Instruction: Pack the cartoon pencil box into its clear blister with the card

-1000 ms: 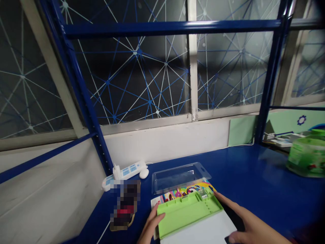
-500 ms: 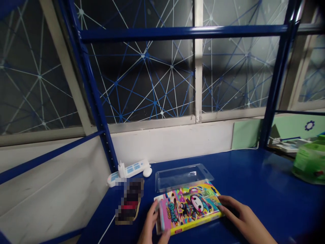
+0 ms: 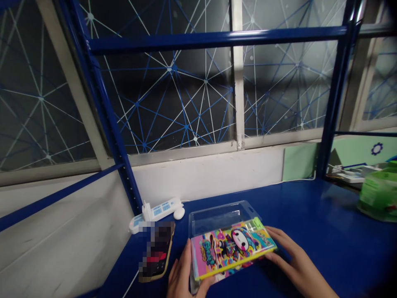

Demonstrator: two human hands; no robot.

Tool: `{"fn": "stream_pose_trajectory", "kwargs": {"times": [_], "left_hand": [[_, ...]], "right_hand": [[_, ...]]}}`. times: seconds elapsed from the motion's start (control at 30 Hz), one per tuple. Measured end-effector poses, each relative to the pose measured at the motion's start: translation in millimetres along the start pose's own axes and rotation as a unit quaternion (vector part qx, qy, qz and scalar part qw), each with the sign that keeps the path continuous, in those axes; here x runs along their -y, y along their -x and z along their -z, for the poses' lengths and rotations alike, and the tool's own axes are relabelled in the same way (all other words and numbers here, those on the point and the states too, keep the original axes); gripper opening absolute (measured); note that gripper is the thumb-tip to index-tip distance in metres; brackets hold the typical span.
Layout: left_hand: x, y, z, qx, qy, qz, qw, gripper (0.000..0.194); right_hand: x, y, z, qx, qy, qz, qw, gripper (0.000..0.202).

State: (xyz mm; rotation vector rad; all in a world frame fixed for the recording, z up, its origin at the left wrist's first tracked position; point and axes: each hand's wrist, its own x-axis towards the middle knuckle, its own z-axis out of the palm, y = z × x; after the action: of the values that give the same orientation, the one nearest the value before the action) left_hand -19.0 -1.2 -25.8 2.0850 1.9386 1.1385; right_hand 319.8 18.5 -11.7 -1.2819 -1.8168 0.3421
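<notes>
A colourful flat box (image 3: 232, 248) with a cartoon figure in a blue hood and a yellow side edge is tilted above the blue table. My left hand (image 3: 186, 273) grips its left end, thumb at the lower corner. Around the right end is my right hand (image 3: 288, 256), fingers behind and thumb at the near edge. A clear plastic tray (image 3: 214, 219) lies just behind the box, which overlaps its front part. More printed card and clear plastic show under the box; how they join it cannot be made out.
A phone (image 3: 159, 252), partly pixelated, lies left of the box. Behind it are a white power strip (image 3: 164, 208) and a small white rounded item (image 3: 179, 213). A green translucent container (image 3: 378, 194) stands at the far right. Blue shelf posts (image 3: 333, 95) frame the table (image 3: 310, 215).
The box has been lifted and tilted, and now covers more of the clear tray. Both hands have stayed at its ends. The whole view has shifted slightly.
</notes>
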Motion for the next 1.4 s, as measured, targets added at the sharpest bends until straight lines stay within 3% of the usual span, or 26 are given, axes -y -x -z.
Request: {"fn": "stream_pose_trajectory", "kwargs": {"times": [0.07, 0.2, 0.3, 0.4, 0.53, 0.73, 0.9, 1.0, 1.1, 1.23, 1.4], "left_hand": [[-14, -20, 13.1, -0.005, -0.009, -0.009, 1.0, 0.076], [-41, -72, 29.4, 0.067, -0.107, -0.02, 0.992, 0.067], [-52, -100, 28.1, 0.117, -0.161, 0.003, 0.98, 0.061], [-52, -113, 18.7, 0.142, -0.16, 0.021, 0.977, 0.06], [-40, -114, 4.6, 0.179, -0.141, 0.051, 0.972, 0.063], [-28, -107, -7.3, 0.183, -0.108, 0.041, 0.976, 0.064], [-33, -101, -11.3, 0.185, -0.119, 0.01, 0.975, 0.055], [-42, -102, -14.2, 0.181, -0.117, -0.037, 0.976, 0.057], [-55, -107, -19.1, 0.198, -0.097, -0.093, 0.971, 0.052], [-73, -121, -32.1, 0.226, -0.078, -0.135, 0.962, 0.05], [-73, -140, -55.6, 0.249, -0.086, -0.12, 0.957, 0.057]], "right_hand": [[9, -21, 7, -0.004, -0.002, 0.009, 1.0, 0.046], [10, -73, 7, 0.032, 0.028, 0.032, 0.999, 0.047], [-2, -103, -7, 0.052, 0.038, 0.044, 0.997, 0.045], [-15, -114, -23, 0.071, 0.053, 0.048, 0.995, 0.043], [-26, -110, -33, 0.087, 0.077, 0.052, 0.992, 0.045], [-30, -98, -39, 0.083, 0.134, 0.056, 0.986, 0.05], [-28, -94, -44, 0.042, 0.195, 0.061, 0.978, 0.051], [-10, -86, -41, 0.031, 0.213, 0.091, 0.972, 0.05], [21, -73, -37, 0.086, 0.202, 0.162, 0.962, 0.039], [55, -58, -32, 0.223, 0.161, 0.248, 0.929, 0.04], [51, -47, -22, 0.312, 0.12, 0.217, 0.917, 0.057]]}}
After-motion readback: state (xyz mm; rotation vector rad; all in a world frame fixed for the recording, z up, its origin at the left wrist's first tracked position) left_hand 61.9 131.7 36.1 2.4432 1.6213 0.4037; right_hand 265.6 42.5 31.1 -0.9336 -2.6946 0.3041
